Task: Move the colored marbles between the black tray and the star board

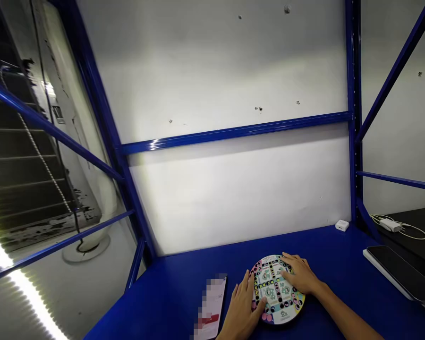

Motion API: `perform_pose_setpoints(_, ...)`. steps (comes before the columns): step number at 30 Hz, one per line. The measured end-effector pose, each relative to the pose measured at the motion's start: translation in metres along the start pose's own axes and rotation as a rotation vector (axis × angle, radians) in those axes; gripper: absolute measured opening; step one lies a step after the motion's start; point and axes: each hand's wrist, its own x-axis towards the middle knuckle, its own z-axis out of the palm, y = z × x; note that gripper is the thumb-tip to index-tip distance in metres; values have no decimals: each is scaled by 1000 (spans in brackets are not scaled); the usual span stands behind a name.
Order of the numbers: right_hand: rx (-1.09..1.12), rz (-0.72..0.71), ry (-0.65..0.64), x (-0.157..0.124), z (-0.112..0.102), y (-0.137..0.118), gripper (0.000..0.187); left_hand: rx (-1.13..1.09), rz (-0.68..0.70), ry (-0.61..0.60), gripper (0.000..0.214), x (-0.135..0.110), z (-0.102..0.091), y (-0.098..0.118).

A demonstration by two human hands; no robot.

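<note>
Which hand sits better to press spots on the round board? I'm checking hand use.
Probably the right hand: it lies flat on top of the round board, fingers over its middle. The left hand only rests against its left edge.

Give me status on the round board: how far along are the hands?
Done: the round board lies flat on the blue table. In hand: the left hand rests against its left edge, the right hand lies on its top right. Left: nothing lifted or moved off it. A card lies beside the left hand, untouched.
</note>
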Motion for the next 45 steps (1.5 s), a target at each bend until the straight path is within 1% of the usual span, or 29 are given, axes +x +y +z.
perform_pose_setpoints(2,-2,2,6,2,1,2,58,-21,-6,13,81,0,-1,1)
perform_pose_setpoints(5,-8,9,10,5,1,6,58,-55,-3,72,74,1,-1,2)
perform_pose_setpoints(8,-16,8,13,6,1,8,58,-42,2,129,70,3,1,2)
perform_pose_setpoints(11,-32,10,17,7,0,10,58,-9,2,148,68,4,3,4)
perform_pose_setpoints(17,-47,4,59,6,-2,11,58,-41,31,228,59,7,3,5)
perform_pose_setpoints(21,-72,6,78,7,-2,12,56,8,35,206,65,9,6,3)
perform_pose_setpoints(24,-82,1,75,8,-2,14,55,-2,48,202,67,11,9,1)
perform_pose_setpoints(27,-95,7,66,9,-2,16,57,-31,63,222,67,12,11,-1)
perform_pose_setpoints(30,-92,23,68,8,-3,18,62,-46,80,246,67,14,12,-3)
perform_pose_setpoints(32,-85,29,73,7,-3,18,64,-34,72,229,67,15,14,-4)
perform_pose_setpoints(36,-110,17,79,6,-2,17,59,28,63,170,71,17,18,-6)
perform_pose_setpoints(39,-124,11,60,6,-3,16,60,53,66,151,73,17,19,-6)
perform_pose_setpoints(42,-131,56,76,6,-3,15,65,27,52,164,71,17,17,-5)
perform_pose_setpoints(45,-98,151,142,7,-4,16,64,-22,28,200,65,15,15,-3)
